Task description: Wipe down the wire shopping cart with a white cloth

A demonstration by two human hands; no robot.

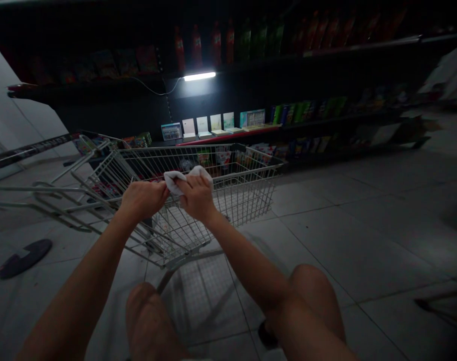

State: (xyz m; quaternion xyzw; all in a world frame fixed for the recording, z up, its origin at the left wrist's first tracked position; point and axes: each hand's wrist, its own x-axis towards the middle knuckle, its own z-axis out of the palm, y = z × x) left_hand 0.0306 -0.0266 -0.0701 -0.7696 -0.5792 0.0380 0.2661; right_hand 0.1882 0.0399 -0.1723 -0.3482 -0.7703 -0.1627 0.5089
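White cloth (187, 178), crumpled and soft-looking, is held over the basket of a wire shopping cart (251, 200), well inside the line of the cart's rim. Contact between cloth and wire cannot be confirmed from this view. Left hand (144, 200) is closed on the cloth's left end in a pinch. Right hand (196, 198) is closed on its right end the same way, its fingers curled over the fabric. The two hands sit just beside each other, with the cloth bunched between them, and neither is spread. Both bare forearms reach forward over the near end of the cart, and two bare knees (149, 321) (311, 296) show below them.

Beyond the cart's far end stands a dark shelving unit (288, 130). Its lower shelf carries a row of pale cards (209, 123) and colourful boxed goods; red and green bottles (196, 47) line the upper shelf, too dim to read. A lit strip lamp (199, 76) is fixed beneath that upper shelf. Left of the cart lie a tubular metal frame (59, 200) and a dark oval object (24, 258) on the floor. Pale floor tiles (364, 240) extend to the cart's right.
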